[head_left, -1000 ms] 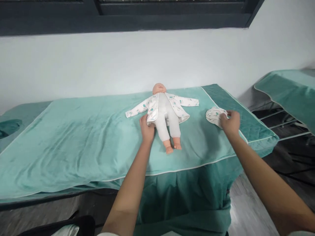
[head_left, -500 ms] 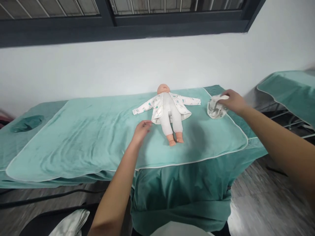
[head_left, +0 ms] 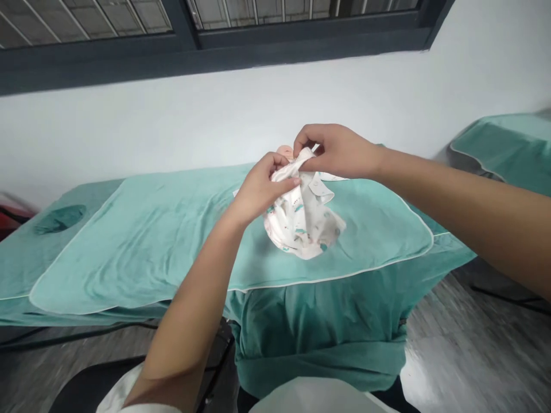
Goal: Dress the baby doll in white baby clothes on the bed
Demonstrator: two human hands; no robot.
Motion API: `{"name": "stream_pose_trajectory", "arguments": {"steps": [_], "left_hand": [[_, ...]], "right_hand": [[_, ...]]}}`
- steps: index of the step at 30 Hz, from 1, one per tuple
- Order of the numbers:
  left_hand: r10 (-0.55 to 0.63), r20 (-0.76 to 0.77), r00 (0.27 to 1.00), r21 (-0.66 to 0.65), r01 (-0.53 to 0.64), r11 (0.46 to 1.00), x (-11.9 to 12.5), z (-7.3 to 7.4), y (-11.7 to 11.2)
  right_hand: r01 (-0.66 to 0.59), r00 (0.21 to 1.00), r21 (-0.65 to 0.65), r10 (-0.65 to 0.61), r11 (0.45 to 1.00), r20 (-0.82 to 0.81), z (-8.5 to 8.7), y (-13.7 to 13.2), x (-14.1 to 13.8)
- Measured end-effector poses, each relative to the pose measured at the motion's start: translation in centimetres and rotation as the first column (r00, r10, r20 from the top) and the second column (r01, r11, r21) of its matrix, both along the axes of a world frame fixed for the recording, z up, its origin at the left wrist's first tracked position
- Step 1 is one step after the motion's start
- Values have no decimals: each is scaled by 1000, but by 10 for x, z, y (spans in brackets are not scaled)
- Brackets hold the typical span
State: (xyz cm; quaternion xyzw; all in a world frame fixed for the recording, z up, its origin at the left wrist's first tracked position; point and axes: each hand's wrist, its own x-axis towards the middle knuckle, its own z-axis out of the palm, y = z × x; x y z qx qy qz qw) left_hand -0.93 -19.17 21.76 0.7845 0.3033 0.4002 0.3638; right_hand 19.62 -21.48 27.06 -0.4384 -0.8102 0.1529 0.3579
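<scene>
A white baby garment point(head_left: 303, 226) with green print hangs bunched between my hands, above the teal cover. My left hand point(head_left: 263, 186) pinches its upper edge from the left, thumb on the near side. My right hand point(head_left: 338, 150) grips the same edge from the right with curled fingers. Behind the cloth lies a baby doll point(head_left: 284, 151); only part of its head shows, and its body and legs are hidden. A bit of the doll's printed jacket sleeve point(head_left: 334, 176) sticks out below my right hand.
The doll lies on a light teal blanket point(head_left: 142, 241) with a white edge, spread over a bed with a face hole point(head_left: 60, 219) at the left. A white wall point(head_left: 172, 126) and a dark window frame point(head_left: 301, 46) stand behind. Another teal-covered bed point(head_left: 508, 146) is at the right.
My right hand has brought the garment from the bed's right side to the middle, over the doll. My left hand has risen and taken hold of it too. The cloth now hangs more open.
</scene>
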Motion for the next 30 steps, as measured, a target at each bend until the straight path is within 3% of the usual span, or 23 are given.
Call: {"name": "stream_pose_trajectory", "arguments": {"steps": [2, 5, 9, 14, 20, 23, 25, 28, 29, 30], "left_hand": [[10, -43, 999, -51, -12, 999, -9, 3, -1], [84, 35, 996, -57, -81, 995, -16, 7, 0], [11, 205, 979, -126, 16, 992, -18, 12, 3], [42, 444, 895, -150, 28, 988, -16, 14, 5], [24, 477, 879, -319, 147, 936, -12, 2, 1], [49, 491, 870, -361, 152, 920, -14, -5, 2], [73, 508, 858, -359, 134, 924, -15, -7, 4], [103, 509, 855, -363, 105, 926, -14, -8, 7], [108, 500, 859, -375, 102, 922, -13, -9, 8], [110, 490, 865, -391, 106, 914, -12, -11, 8]], "right_hand": [[-30, 996, -44, 27, 999, -80, -1, -3, -3], [-84, 976, -182, 44, 980, -215, 0, -4, -9], [-205, 940, -367, 78, 907, -333, 8, -4, -14], [-258, 884, -390, 54, 884, -463, 10, 0, -14], [-375, 695, -334, 24, 865, -719, -17, 8, -12], [-405, 653, -340, 8, 848, -758, -37, 8, -8], [-454, 677, -398, 17, 797, -736, -49, 5, -4], [-505, 798, -606, 66, 614, -598, -64, 1, -1], [-498, 826, -658, 79, 564, -558, -68, 0, -2], [-490, 837, -678, 78, 548, -542, -71, 0, -4]]}}
